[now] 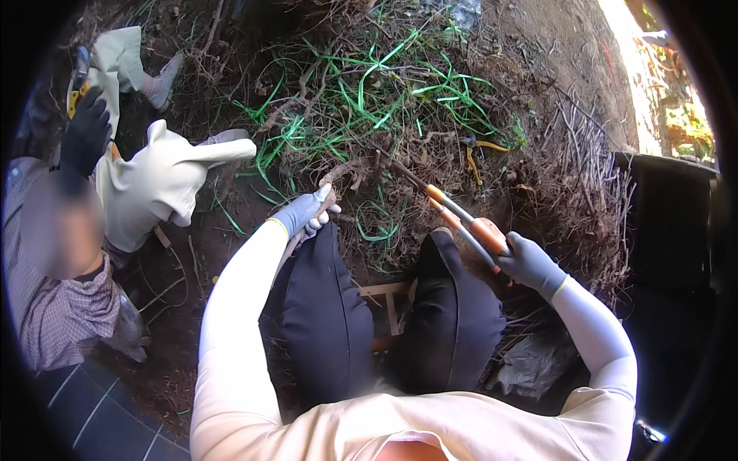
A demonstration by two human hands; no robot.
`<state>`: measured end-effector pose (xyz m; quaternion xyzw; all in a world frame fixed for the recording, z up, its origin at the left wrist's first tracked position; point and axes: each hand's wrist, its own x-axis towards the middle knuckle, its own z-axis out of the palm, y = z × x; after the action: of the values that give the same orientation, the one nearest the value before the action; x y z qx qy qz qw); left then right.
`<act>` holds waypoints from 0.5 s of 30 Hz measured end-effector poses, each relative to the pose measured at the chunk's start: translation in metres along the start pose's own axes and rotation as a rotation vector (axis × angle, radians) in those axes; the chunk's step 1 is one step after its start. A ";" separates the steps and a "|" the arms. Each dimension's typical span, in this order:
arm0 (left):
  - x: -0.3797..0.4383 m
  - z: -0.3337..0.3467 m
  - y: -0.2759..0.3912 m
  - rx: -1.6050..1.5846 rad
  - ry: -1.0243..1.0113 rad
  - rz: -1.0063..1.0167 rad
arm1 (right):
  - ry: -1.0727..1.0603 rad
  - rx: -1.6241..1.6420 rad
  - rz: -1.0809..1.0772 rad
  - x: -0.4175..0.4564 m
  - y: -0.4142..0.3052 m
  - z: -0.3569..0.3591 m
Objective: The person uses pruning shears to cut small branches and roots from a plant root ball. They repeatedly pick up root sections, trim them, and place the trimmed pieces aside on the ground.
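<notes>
My left hand (305, 212), in a grey glove, is closed round a thick pale root or branch (346, 168) above my left knee. My right hand (531, 262), gloved too, holds the orange-and-grey handles of a pair of long-handled loppers (468, 223). Their dark head points up and left into the tangle of roots (398, 158), close to the far end of the held piece. Whether the blades touch it I cannot tell. Green plastic strips (360, 95) lie over the roots and soil. A pair of yellow-handled pruning shears (477, 154) lies on the pile.
A co-worker in a checked shirt (75, 322) is at the left, a black-gloved hand (86, 132) near a yellow-handled tool (76, 99). Bundled thin sticks (582, 155) and a dark panel (671, 225) stand at the right. A crumpled plastic sheet (533, 363) lies beside my right leg.
</notes>
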<state>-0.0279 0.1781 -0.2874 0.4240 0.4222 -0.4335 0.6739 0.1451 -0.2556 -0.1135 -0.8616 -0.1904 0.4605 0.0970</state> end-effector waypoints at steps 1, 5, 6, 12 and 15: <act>0.002 -0.003 -0.004 -0.006 0.021 0.002 | 0.022 -0.062 -0.029 0.009 0.003 0.005; 0.018 -0.002 -0.031 0.184 0.166 0.032 | -0.059 -0.155 0.038 0.046 0.020 0.020; 0.024 0.001 -0.038 0.058 0.162 0.009 | -0.067 -0.172 0.031 0.051 0.023 0.021; 0.030 -0.004 -0.047 0.131 0.202 0.038 | -0.089 -0.219 0.055 0.068 0.038 0.037; 0.036 0.000 -0.054 0.058 0.298 0.024 | -0.105 -0.208 0.055 0.074 0.049 0.044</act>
<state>-0.0691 0.1559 -0.3324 0.5079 0.4997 -0.3696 0.5964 0.1579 -0.2698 -0.2106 -0.8465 -0.2182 0.4853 -0.0156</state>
